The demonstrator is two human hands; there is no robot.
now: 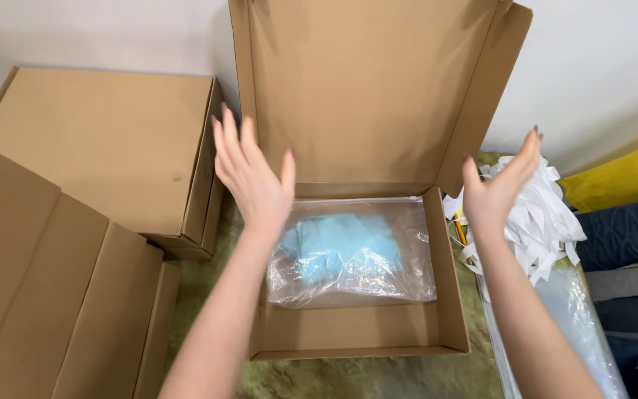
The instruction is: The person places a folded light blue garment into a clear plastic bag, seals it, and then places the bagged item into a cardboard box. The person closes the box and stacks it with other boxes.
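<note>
both hands, left [254, 177] and right [498, 188], fingers spread (holding nothing) over one open box [437, 310], one bagged blue item [341, 247]

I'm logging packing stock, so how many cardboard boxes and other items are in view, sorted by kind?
Open cardboard box: 1
Closed cardboard boxes: 2, one at the back left and one at the front left
Clear zip bag with blue contents: 1
Pile of white paper strips: 1
Total: 5
Both hands, left and right, hover open and hold nothing.
</note>
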